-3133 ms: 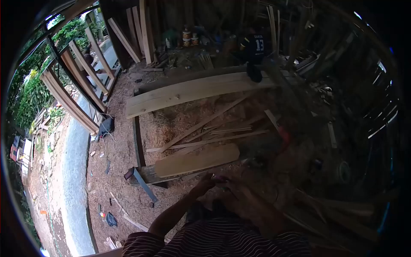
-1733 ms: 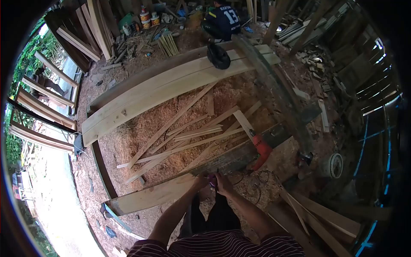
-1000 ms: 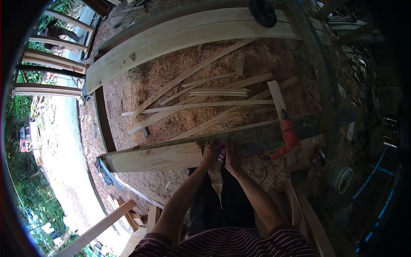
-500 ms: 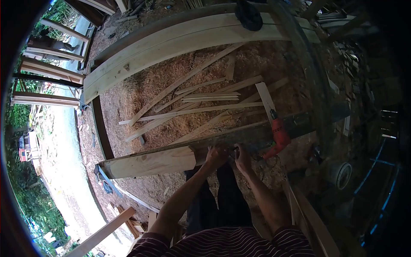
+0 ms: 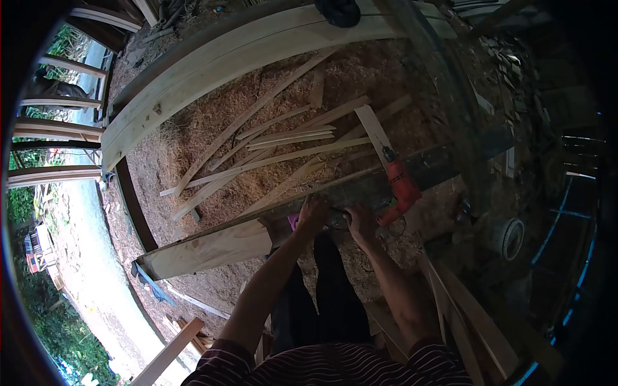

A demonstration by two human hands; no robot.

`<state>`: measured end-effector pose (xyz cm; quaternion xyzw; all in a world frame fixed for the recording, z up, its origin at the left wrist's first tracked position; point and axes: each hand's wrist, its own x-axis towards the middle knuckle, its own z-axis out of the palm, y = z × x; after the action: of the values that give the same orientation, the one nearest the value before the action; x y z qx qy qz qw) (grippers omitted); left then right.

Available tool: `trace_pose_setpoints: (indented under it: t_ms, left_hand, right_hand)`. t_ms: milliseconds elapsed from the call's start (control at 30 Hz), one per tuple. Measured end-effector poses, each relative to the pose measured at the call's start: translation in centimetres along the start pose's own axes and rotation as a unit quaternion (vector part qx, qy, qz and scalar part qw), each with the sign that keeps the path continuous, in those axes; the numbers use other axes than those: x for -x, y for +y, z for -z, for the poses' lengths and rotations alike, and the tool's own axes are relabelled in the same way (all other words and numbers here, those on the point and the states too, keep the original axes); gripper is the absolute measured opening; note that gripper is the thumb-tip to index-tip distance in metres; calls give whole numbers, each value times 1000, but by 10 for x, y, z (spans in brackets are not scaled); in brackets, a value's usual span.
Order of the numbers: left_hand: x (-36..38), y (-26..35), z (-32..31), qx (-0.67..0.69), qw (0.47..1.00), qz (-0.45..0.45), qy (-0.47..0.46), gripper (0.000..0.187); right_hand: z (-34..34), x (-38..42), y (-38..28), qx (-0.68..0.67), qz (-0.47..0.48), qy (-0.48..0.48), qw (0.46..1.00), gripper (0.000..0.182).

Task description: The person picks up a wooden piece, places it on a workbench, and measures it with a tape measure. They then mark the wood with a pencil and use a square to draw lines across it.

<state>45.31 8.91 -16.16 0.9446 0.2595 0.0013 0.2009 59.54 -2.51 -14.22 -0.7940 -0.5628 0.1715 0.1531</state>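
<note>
My left hand point(image 5: 313, 214) is at the dark bench beam point(image 5: 438, 161), its fingers curled round something I cannot make out. A small purple item point(image 5: 293, 222) shows at its outer edge. My right hand point(image 5: 360, 223) is close beside it, also closed, with a dark thin thing at its fingertips whose kind is too dim to tell. A pale wooden board point(image 5: 206, 249) lies along the beam, left of my hands. To the right of my right hand, a red power drill point(image 5: 403, 188) lies on the beam, its bit toward a pale wood piece point(image 5: 373, 127).
Several thin wood strips point(image 5: 283, 159) lie on shavings beyond the beam. Long planks point(image 5: 225, 82) span the far side, with a black bag-like thing point(image 5: 338, 11) on them. A white bucket point(image 5: 512, 238) stands at right. Boards point(image 5: 473, 315) lean near my right arm.
The view has shifted, so the scene sits further left and the planks higher. My hands stay close together at the beam. The purple item now shows beside my left hand.
</note>
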Motion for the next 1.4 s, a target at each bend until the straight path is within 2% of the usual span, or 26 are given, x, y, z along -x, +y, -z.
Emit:
trace_pose_setpoints:
  t_ms: [67,133,267,333,467,567,600,633,667,733,767,833,867,933,1000,1067,1133,1167,1233,1267,1300,1367,1400]
  left_hand:
    - [0,-2,-4,-2,1000,11,-24,21]
    - [1,-1,-5,-36,996,44,-71,22]
    - [4,-2,-6,-19,996,46,-69,22]
    - [5,-5,-12,-5,999,22,-37,24]
    - [10,-2,-11,-50,998,25,-36,25]
    - [24,6,2,-15,999,42,15,25]
    - [32,12,9,48,995,58,61,24]
    - [42,17,17,110,985,73,107,24]
    - [54,22,27,103,985,79,110,24]
    - [78,33,48,182,966,99,156,22]
    - [92,37,57,175,966,103,161,22]
    - [128,44,72,264,941,162,136,20]
    - [148,45,77,270,935,170,153,20]
    - [201,38,62,298,916,213,164,21]
    - [258,24,37,320,893,256,188,23]
    - [302,14,46,279,886,306,208,24]
    - [345,-5,52,214,891,351,192,29]
    - [364,-20,50,190,896,355,186,33]
    - [385,-48,68,123,906,379,145,49]
    - [391,-64,79,102,908,386,129,58]
    - [395,-80,89,81,909,392,113,67]
    - [398,-119,105,64,911,399,77,84]
    - [396,-136,116,52,915,396,50,94]
  right_hand:
    - [-12,-1,7,3,11,15,1000,18]
    - [-17,-4,14,-51,26,24,998,20]
    - [-19,-5,15,-11,18,3,1000,18]
    - [-17,-6,13,-20,9,-9,1000,20]
    - [-10,-9,6,-11,5,-35,999,22]
    - [-2,-10,2,-37,-6,-67,997,25]
    - [1,-10,0,-27,-10,-79,996,28]
    - [3,-9,-2,-18,-15,-92,996,30]
    - [4,-8,-3,-22,-7,-91,996,30]
    - [-1,-7,-4,0,-15,-99,995,35]
    - [-4,-6,-6,-4,-6,-97,995,35]
    - [-9,-4,-15,24,-12,-81,996,39]
    - [-10,-2,-23,20,-2,-80,997,39]
    - [-13,-2,-44,2,67,-5,998,39]
    - [-14,-6,-73,-29,107,3,994,39]
    - [-20,-9,-103,-57,139,7,989,39]
    - [-29,-13,-133,-135,177,-87,971,50]
    - [-29,-14,-148,-132,177,-88,971,50]
    - [-28,-15,-179,-122,195,-163,959,71]
    - [-36,-17,-188,-95,208,-194,954,91]
    - [-42,-17,-197,-92,206,-195,954,91]
    - [-54,-15,-210,-15,187,-263,946,114]
    - [-59,-13,-214,-10,176,-267,947,114]
